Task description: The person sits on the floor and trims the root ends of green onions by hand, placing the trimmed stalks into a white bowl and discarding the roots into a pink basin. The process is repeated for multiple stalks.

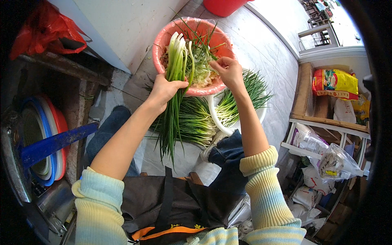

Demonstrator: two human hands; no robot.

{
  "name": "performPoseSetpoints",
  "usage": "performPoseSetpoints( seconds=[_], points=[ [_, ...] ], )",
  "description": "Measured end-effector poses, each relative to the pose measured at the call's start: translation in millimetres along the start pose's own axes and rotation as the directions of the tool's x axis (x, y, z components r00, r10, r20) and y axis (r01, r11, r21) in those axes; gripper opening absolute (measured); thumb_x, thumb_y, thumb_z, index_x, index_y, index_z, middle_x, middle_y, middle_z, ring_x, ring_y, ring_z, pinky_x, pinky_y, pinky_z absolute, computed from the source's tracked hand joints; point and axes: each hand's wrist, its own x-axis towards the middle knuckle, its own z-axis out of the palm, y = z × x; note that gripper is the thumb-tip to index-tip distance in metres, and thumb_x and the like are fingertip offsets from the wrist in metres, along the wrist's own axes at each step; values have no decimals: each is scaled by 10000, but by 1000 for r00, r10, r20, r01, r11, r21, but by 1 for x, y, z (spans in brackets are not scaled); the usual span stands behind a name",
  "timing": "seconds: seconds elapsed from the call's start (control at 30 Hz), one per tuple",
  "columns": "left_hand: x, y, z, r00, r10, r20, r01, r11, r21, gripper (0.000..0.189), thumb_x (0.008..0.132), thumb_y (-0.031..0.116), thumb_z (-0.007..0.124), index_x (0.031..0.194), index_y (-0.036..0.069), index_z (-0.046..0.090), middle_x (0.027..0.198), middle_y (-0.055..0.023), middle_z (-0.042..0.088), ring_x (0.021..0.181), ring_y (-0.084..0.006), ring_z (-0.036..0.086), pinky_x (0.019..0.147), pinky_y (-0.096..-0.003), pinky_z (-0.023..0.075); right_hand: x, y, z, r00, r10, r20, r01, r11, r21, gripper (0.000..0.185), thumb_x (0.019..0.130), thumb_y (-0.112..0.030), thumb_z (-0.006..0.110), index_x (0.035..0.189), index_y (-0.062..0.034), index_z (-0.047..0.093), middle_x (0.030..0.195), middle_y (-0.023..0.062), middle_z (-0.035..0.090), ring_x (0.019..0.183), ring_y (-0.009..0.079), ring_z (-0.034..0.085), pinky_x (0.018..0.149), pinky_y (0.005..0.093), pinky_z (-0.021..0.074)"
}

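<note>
A bunch of green onions [174, 65] is gripped in my left hand [163, 92], white ends up and the dark green leaves hanging below. My right hand [228, 72] is over the right side of a pink plastic basin [157, 56], its thumb and fingertips drawn together. Whether a scrap is pinched there, I cannot tell. The basin is lined with clear plastic and holds pale peelings and loose green leaves [197, 59]. Below it a pile of green onions [193, 119] lies on the floor. More green onions [242, 95] rest in a white plastic basket [218, 122], partly hidden by my right forearm.
A red bucket [222, 6] stands beyond the basin, near a white wall panel [122, 30]. On the left are a red plastic bag [50, 33] and stacked colanders and basins [50, 141]. To the right, shelving [330, 122] holds packaged goods. A dark apron [183, 202] covers my lap.
</note>
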Motion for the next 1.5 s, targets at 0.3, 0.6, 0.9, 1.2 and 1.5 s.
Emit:
performPoseSetpoints(
  seconds=[0.3,0.6,0.9,1.2,1.5],
  points=[
    [-6,4,5,999,17,50,-15,999,-31,216,710,44,669,907,-11,599,847,-54,618,784,-133,587,726,-261,462,-13,-29,15,919,116,377,-286,854,434,236,786,-224,665,878,-7,662,705,-46,578,620,29,455,579,186,370],
    [-1,0,-1,999,11,42,-8,997,-71,251,718,57,674,947,-17,602,882,-80,634,776,-140,602,714,-271,477,-7,-28,6,934,127,335,-256,890,377,228,813,-231,636,885,-16,661,703,-46,567,600,26,434,562,182,359],
    [-1,2,-2,987,-118,107,134,978,-159,271,742,82,649,991,-3,587,883,-67,632,778,-144,607,712,-272,482,-12,-24,23,877,180,445,-435,689,580,186,813,-195,633,877,-20,634,696,-55,543,603,19,430,541,170,346],
    [2,-1,-5,979,-146,142,172,966,-194,248,746,83,651,975,18,583,855,-41,619,733,-131,595,672,-263,480,-13,-23,25,908,149,393,-358,763,538,155,825,-173,596,869,-28,629,708,-51,558,605,13,421,555,158,336],
    [-1,4,-7,980,-141,141,162,975,-149,185,742,42,636,917,8,584,791,-44,601,666,-124,571,612,-250,470,4,7,16,943,321,92,-313,753,580,146,809,-141,575,832,-8,631,707,-27,549,585,47,425,550,188,359]
  ],
)
